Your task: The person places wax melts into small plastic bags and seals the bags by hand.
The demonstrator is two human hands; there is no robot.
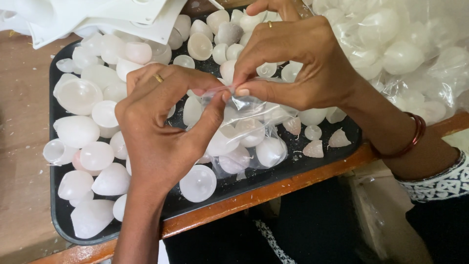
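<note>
Clear plastic bag (244, 132) (apparently holding shells) pinched by both hands' fingers (229, 93).

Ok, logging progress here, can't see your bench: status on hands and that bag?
Left hand and right hand both pinching the mouth of the small clear plastic bag. Bag holds white dome-shaped shells. Loose shells crowd the black tray beneath.

Soft, even daylight, bright overall, gentle glare on the crinkled clear plastic bags (415, 54) at the upper right, faint shadows under the white translucent domed shells (198, 183), sharp centre, slight softness toward the corners, dark underexposed area below the wooden table (273, 188) edge
</note>
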